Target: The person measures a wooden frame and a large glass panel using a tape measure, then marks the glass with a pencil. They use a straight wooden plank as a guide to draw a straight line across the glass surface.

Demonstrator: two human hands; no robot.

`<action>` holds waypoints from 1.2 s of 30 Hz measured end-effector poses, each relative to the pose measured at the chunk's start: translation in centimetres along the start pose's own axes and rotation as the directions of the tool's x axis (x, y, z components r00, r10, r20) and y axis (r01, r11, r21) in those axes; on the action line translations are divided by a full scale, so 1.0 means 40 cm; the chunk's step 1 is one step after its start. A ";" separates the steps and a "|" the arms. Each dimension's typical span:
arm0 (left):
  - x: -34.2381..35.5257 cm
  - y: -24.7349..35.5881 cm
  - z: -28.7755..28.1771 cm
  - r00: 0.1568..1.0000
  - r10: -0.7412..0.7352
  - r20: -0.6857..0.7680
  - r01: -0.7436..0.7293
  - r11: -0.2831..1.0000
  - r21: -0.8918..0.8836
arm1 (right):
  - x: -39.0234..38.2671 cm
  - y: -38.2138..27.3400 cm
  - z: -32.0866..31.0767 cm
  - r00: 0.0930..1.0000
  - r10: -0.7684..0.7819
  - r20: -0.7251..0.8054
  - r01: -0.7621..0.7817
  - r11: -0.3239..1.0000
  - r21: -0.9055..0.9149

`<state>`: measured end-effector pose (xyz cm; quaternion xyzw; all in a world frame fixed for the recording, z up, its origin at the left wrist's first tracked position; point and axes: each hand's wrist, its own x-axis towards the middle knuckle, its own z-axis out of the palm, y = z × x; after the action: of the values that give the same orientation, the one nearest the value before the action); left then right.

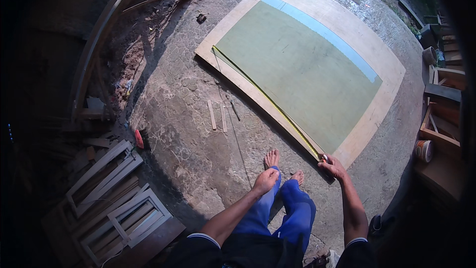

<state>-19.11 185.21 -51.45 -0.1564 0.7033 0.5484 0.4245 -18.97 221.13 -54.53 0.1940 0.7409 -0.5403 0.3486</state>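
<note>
Board [389, 89] on the ground [183, 104] ahead, sheet [297, 74] on the board, tape measure [274, 104] along the board's near edge, two wood strips [211, 115] on the ground before it, frames [99, 168] at left, bucket [424, 151] at right.

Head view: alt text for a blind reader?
Person's right hand holds one end of a yellow tape measure along the near edge of a green sheet on a pale board; left hand curled by the left leg.

2 hands [267, 180] | 2 feet [271, 159] | 1 tape measure [271, 101] | 1 green sheet [302, 72]
</note>
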 end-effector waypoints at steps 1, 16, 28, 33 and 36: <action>0.037 -0.008 0.019 0.999 0.039 -0.006 -0.038 0.997 0.069 | 0.017 0.015 -0.010 1.000 0.008 -0.003 -0.008 1.000 -0.013; 0.615 -0.160 0.472 0.792 0.608 0.047 -0.542 0.665 0.514 | 0.225 0.564 -0.133 0.987 -0.160 -0.015 0.151 0.956 -0.251; 1.043 -0.456 0.625 0.728 0.313 -0.610 -0.516 0.836 -0.186 | 0.469 0.727 -0.088 0.979 -0.206 -0.014 0.205 0.978 -0.037; 1.127 -0.435 0.613 0.609 0.389 -0.691 -0.642 0.753 -0.142 | 0.538 0.701 -0.079 0.959 -0.282 0.016 0.283 0.956 -0.072; 1.133 -0.452 0.600 0.610 0.415 -0.676 -0.615 0.785 -0.073 | 0.536 0.698 -0.086 0.956 -0.292 -0.002 0.290 0.952 -0.097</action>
<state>-23.29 211.70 -98.74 -0.1799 0.7261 0.6624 -0.0414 -16.09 231.96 -88.08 0.0701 0.7891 -0.5482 0.2680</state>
